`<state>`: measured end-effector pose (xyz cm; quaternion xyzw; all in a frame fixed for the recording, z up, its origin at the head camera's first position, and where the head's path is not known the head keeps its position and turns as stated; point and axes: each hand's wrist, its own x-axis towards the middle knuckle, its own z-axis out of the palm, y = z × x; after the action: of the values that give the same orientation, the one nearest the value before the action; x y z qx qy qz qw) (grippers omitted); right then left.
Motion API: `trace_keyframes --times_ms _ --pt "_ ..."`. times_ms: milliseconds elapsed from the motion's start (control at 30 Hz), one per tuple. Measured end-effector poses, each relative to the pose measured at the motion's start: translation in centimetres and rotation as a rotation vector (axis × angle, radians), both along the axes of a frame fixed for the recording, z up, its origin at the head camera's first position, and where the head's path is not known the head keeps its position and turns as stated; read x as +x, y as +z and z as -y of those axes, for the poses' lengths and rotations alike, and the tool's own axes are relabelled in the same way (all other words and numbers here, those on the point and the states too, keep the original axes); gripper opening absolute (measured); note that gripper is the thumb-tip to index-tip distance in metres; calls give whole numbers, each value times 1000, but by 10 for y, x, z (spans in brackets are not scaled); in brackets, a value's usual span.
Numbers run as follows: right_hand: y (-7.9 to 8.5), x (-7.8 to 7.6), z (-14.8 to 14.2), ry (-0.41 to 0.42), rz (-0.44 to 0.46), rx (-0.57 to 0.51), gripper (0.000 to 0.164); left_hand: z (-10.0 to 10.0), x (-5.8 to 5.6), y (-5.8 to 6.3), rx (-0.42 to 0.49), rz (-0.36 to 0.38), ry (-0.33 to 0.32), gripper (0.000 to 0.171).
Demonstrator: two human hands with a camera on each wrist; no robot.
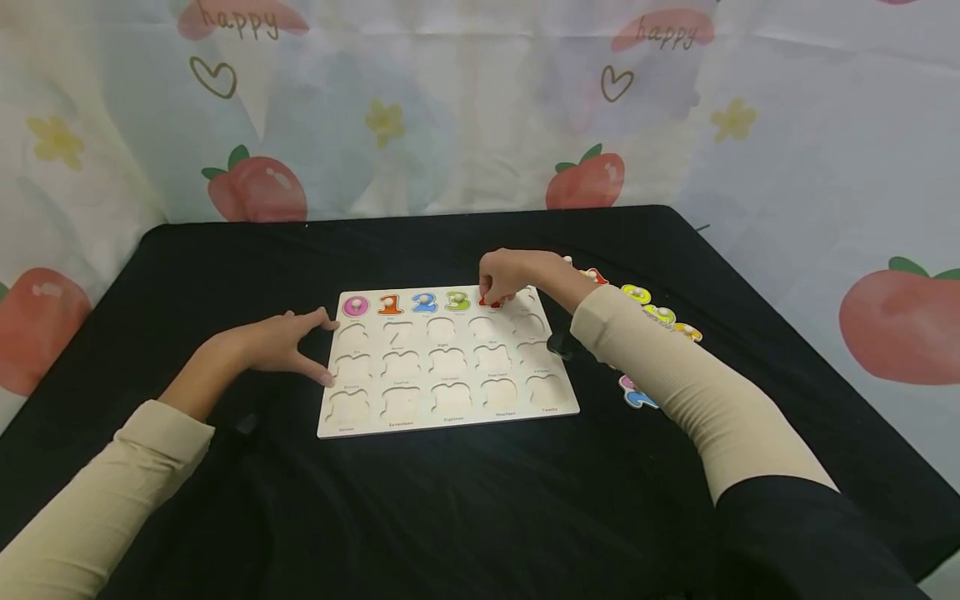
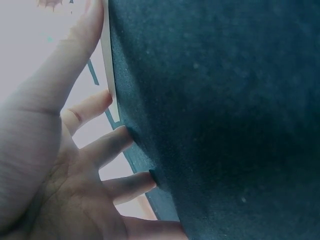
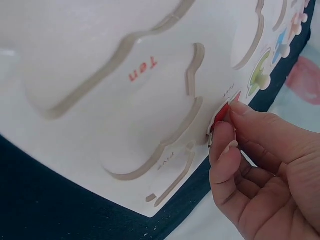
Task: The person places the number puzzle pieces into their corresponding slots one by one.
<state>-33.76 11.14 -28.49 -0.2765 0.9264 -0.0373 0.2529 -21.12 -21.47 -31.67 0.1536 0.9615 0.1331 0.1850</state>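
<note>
A white number puzzle board (image 1: 450, 339) lies on the black cloth. Its top row holds a pink 0 (image 1: 356, 307), a red 1 (image 1: 390, 305), a blue 2 (image 1: 424, 302) and a green 3 (image 1: 457, 301). My right hand (image 1: 512, 273) pinches a red number piece (image 3: 220, 115) between thumb and fingers, at the slot right of the 3; fingers hide part of its shape. My left hand (image 1: 276, 343) touches the board's left edge with thumb and forefinger, spread apart. In the left wrist view its other fingers (image 2: 107, 145) extend loosely beyond the board's edge.
More colourful number pieces (image 1: 660, 314) lie on the cloth right of the board, partly behind my right forearm. A pink and blue piece (image 1: 637, 396) sits nearer me. Several recessed slots fill the lower rows. A printed curtain (image 1: 465, 108) hangs behind the table.
</note>
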Motion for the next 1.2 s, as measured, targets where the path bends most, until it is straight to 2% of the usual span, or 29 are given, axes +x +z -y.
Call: trace_keyframes --times_ms 333,500,633,833,1200 --pt "-2 1 0 -7 -35 -34 9 2 0 2 1 -1 8 101" --pt "6 6 -8 5 -17 -35 17 0 1 2 3 12 -1 98" --pt "16 4 -22 13 -16 -78 22 -2 2 2 3 1 -2 97" --pt "28 4 -48 16 -92 -65 22 -3 1 2 -2 4 -3 97" --pt "28 1 -99 -9 -142 -32 19 -2 2 2 -1 12 0 98"
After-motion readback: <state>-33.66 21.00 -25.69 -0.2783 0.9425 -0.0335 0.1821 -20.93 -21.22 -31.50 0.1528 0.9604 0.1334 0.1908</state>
